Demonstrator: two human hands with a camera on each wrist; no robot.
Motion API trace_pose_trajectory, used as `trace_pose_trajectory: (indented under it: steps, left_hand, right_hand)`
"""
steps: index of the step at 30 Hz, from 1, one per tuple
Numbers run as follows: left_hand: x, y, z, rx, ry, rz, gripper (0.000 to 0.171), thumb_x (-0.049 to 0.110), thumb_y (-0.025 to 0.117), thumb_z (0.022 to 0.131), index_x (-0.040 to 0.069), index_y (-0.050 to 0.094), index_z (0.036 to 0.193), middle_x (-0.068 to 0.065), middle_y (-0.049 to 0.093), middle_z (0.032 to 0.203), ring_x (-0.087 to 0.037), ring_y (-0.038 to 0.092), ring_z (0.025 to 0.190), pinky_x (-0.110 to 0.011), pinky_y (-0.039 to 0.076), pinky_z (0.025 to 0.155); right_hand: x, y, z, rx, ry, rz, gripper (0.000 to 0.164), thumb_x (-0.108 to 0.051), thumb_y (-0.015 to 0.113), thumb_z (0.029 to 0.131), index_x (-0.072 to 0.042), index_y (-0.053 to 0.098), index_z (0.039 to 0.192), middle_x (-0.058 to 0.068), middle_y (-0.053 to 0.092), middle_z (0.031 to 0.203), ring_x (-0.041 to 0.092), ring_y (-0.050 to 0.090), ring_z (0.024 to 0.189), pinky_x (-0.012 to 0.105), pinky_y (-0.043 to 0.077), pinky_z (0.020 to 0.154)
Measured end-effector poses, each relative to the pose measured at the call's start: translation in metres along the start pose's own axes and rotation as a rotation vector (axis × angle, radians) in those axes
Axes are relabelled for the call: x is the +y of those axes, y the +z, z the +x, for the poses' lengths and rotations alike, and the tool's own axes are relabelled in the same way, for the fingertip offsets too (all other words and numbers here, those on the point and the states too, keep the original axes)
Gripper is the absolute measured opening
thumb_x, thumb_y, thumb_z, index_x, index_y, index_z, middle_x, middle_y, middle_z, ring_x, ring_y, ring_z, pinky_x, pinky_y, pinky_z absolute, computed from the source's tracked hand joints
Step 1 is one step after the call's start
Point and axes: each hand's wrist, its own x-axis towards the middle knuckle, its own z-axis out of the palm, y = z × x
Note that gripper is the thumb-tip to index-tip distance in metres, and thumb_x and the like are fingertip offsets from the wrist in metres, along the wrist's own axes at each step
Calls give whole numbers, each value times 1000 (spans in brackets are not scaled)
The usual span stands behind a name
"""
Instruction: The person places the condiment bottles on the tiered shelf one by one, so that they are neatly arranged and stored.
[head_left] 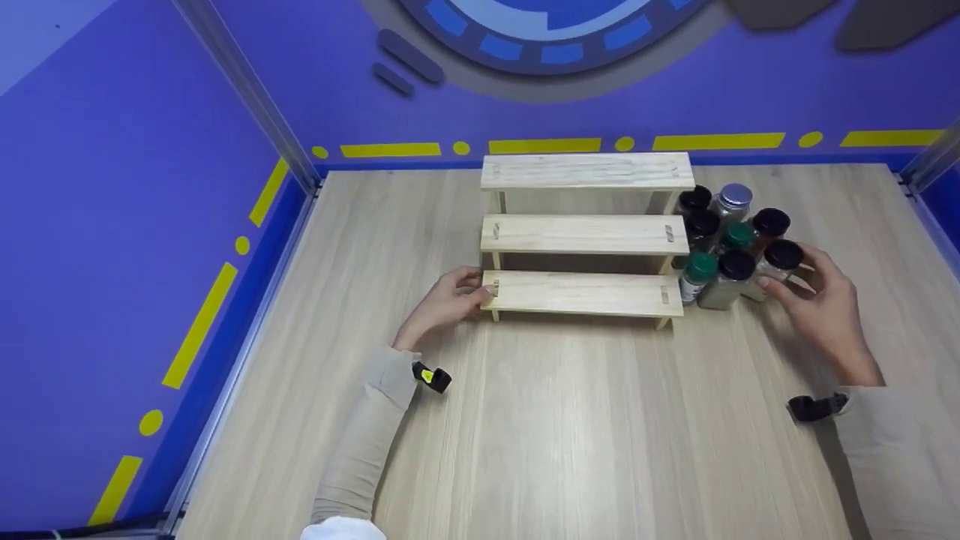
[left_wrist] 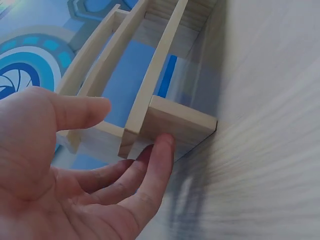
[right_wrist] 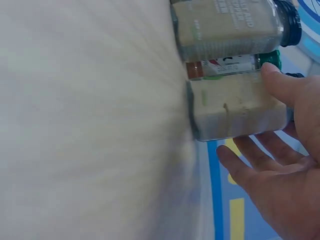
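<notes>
Pale tabletop (head_left: 570, 420) below: the left hand (head_left: 448, 300) has thumb and fingers spread around the lowest left end of the wooden rack (head_left: 585, 234). Beside the rack's right, the right hand (head_left: 829, 311) pinches a black-capped jar (head_left: 780, 259).

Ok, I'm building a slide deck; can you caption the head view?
Left hand at one end of a three-tiered wooden rack, right hand at a cluster of capped jars.

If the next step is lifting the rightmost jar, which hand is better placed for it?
Probably the right hand: its thumb and fingers lie on opposite sides of that black-capped jar. The left hand touches the left end of the wooden shelf, away from the jars.
</notes>
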Motion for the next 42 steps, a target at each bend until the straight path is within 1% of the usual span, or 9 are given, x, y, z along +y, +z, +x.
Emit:
trace_pose_trajectory:
  steps: [2, 5, 12, 16, 22, 27, 33, 38, 42]
  left_hand:
    - [-1, 3, 2, 9, -2, 10, 54, 21, 70, 104, -3, 53, 149, -21, 64, 140, -34, 63, 132, -38, 58, 105]
    - [-2, 6, 3, 26, -12, -19, 52, 18, 73, 101, -3, 56, 146, -20, 66, 137, -34, 63, 131, -37, 59, 103]
    - [0, 10, 8, 51, -39, -95, 50, 11, 74, 99, -5, 57, 143, -21, 66, 132, -28, 66, 117, -28, 60, 86]
    - [2, 10, 8, 54, -46, -102, 50, 10, 75, 99, -5, 57, 143, -20, 66, 132, -24, 66, 114, -31, 62, 86]
    - [5, 11, 9, 59, -53, -99, 44, 10, 74, 98, -3, 59, 137, -16, 66, 123, -22, 66, 105, -32, 63, 85]
    - [4, 11, 10, 61, -69, -85, 43, 10, 74, 97, -4, 59, 136, -16, 66, 123, -22, 65, 106, -33, 63, 85]
    - [2, 11, 11, 48, -74, -97, 48, 9, 72, 97, -5, 55, 141, -18, 65, 129, -24, 64, 110, -29, 59, 84]
    - [0, 11, 11, 62, -92, -110, 49, 8, 72, 97, -3, 56, 141, -17, 65, 131, -24, 63, 114, -28, 58, 85]
    - [-1, 11, 11, 64, -98, -133, 45, 7, 72, 97, -3, 57, 138, -16, 66, 128, -23, 64, 110, -30, 58, 84]
  right_hand:
    - [0, 1, -2, 8, 3, 8, 61, -4, 80, 95, -8, 56, 151, -22, 60, 129, -7, 58, 116, 5, 50, 96]
    - [0, 1, -4, 17, 7, 7, 58, -4, 80, 95, -6, 58, 148, -23, 61, 125, -7, 60, 112, 4, 50, 94]
    - [-3, 0, -4, 26, 48, -7, 53, -8, 80, 96, -5, 60, 145, -22, 61, 122, -6, 60, 112, 4, 50, 94]
    - [-4, -1, -3, 26, 54, -4, 52, -7, 80, 96, -5, 61, 145, -23, 62, 122, -5, 60, 112, 3, 50, 94]
    - [-10, -4, -3, 29, 45, 25, 53, -5, 79, 96, -6, 61, 146, -22, 63, 124, -4, 60, 113, 3, 49, 94]
    - [-20, -8, 0, 58, -9, 42, 54, 1, 80, 93, -3, 62, 144, -23, 65, 120, -6, 62, 109, 3, 50, 91]
    - [-33, -12, 4, 102, -83, 52, 57, 8, 79, 91, 0, 61, 144, -24, 67, 120, -7, 64, 107, 4, 51, 90]
    - [-48, -15, 6, 128, -108, 24, 56, 7, 79, 91, -3, 63, 144, -24, 68, 120, -5, 65, 108, 6, 51, 91]
    - [-63, -19, 10, 132, -145, 46, 55, 8, 78, 92, -3, 64, 144, -20, 69, 122, -2, 66, 110, 7, 52, 92]
